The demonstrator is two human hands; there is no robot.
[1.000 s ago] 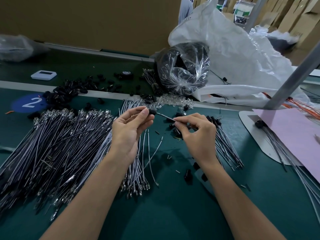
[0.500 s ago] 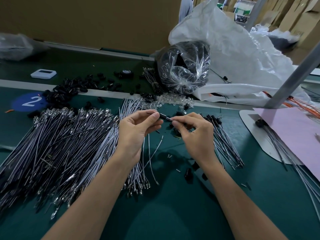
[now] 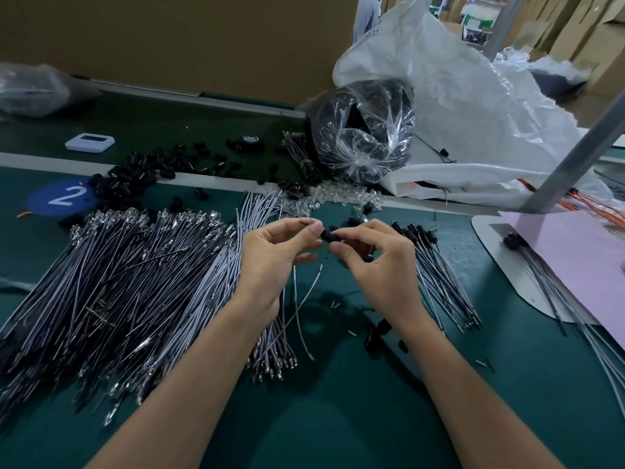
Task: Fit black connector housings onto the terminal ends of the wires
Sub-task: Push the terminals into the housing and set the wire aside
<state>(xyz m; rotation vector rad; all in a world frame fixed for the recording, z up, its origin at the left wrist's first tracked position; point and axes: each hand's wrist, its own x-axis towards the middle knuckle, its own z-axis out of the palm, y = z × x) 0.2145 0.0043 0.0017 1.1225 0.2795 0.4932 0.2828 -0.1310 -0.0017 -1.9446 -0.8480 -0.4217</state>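
Near edge: green desk [image 3: 338, 418], both forearms reaching in. Left hand [image 3: 270, 262] and right hand [image 3: 378, 265] are meeting above the desk, fingertips almost touching. Left fingers [image 3: 314, 228] are pinching one end of a black connector housing [image 3: 328, 235]; right fingers [image 3: 338, 247] are pinching the other end. The remaining fingers are curling loosely. The wire being fitted is mostly hidden, so I cannot tell which hand has it.

Step, as I judge it: seating the terminal in the housing. To do it well, keep the terminal lined up straight with the housing bore, grip the wire close to the terminal so it is not buckling, and push until it is seating fully.

The housing is small, dark and roughly cylindrical; details are blurring out.

Left of the hands a big pile of bare grey wires [image 3: 118, 282] is lying with metal terminals showing. Just right, a finished bundle [image 3: 436, 265] is lying with housings on its far ends. Farther back, loose housings [image 3: 135, 174] are scattered, with a clear bag [image 3: 365, 130] of dark parts behind.
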